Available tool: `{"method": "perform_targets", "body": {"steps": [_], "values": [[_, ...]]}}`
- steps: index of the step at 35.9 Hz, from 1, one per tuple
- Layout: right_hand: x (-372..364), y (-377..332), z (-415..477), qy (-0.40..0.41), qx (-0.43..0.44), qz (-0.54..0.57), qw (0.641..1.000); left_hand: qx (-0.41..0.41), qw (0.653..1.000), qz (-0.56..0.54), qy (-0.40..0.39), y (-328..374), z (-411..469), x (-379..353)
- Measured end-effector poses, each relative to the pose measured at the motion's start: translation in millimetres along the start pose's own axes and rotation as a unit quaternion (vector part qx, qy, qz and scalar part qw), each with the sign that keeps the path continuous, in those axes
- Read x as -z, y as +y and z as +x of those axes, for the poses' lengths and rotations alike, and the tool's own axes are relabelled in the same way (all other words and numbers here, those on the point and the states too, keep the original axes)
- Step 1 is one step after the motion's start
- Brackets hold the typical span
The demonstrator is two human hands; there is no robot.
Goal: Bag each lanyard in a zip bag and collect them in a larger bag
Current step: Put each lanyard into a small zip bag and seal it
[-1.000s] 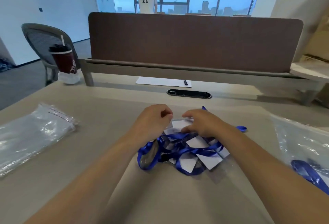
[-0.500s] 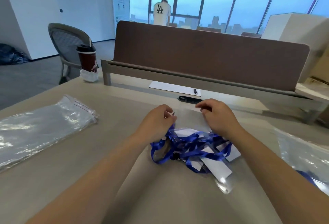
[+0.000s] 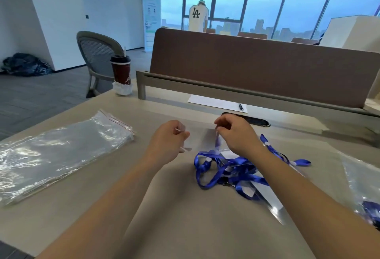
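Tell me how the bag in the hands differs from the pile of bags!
The held bag is a single one, pinched at its edges by the left hand and right hand; the pile of bags is many, and no hand touches it. The held bag is held up from the table; the pile of bags lies flat on it. Both are clear plastic.

Open-plan office, likely on a high floor. Long desk [image 3: 185, 223] with a brown divider panel [image 3: 257, 69], a cable slot [image 3: 261, 122] in the top, a sheet of paper [image 3: 213, 104] and a pen [image 3: 240, 106]. Mesh-back chair [image 3: 96, 52], takeaway cup [image 3: 121, 71], carpet floor [image 3: 30, 98], standing banner [image 3: 152, 17], wall of tall windows [image 3: 265, 5] over city towers, more desks behind the panel.
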State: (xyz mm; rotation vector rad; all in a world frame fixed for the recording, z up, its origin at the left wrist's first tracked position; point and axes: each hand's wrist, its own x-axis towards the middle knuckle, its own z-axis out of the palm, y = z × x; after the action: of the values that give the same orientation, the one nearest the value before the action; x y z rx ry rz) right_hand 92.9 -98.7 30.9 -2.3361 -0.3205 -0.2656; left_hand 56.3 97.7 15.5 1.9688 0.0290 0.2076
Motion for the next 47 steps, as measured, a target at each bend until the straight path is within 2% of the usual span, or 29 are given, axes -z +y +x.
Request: {"method": "perform_targets", "body": {"steps": [5,9,16,25,28,35,44,47], "values": [[-16,16,14,0.008,-0.059,-0.062,0.996,0.026,0.998,-0.046,0.032,-13,9,16],[-24,19,19,-0.108,-0.076,-0.141,0.981,0.03,0.997,-0.055,0.032,-18,14,22],[-35,15,18,-0.178,-0.074,-0.15,0.97,0.027,0.998,-0.062,0.0,-16,9,22],[-39,3,10,-0.241,-0.039,-0.205,0.948,0.031,0.998,-0.056,0.007,-15,3,25],[-33,-1,9,-0.192,-0.024,-0.175,0.965,0.017,0.997,-0.069,0.022,-11,0,26],[3,-27,10,-0.03,-0.015,-0.05,0.998,0.001,0.99,-0.083,0.118,7,-1,37],[64,-84,6,0.108,0.009,0.122,0.987,-0.03,0.987,-0.072,0.138,44,-12,40],[83,-98,7,0.147,0.025,0.136,0.979,-0.039,0.986,-0.066,0.145,53,-15,44]]}}
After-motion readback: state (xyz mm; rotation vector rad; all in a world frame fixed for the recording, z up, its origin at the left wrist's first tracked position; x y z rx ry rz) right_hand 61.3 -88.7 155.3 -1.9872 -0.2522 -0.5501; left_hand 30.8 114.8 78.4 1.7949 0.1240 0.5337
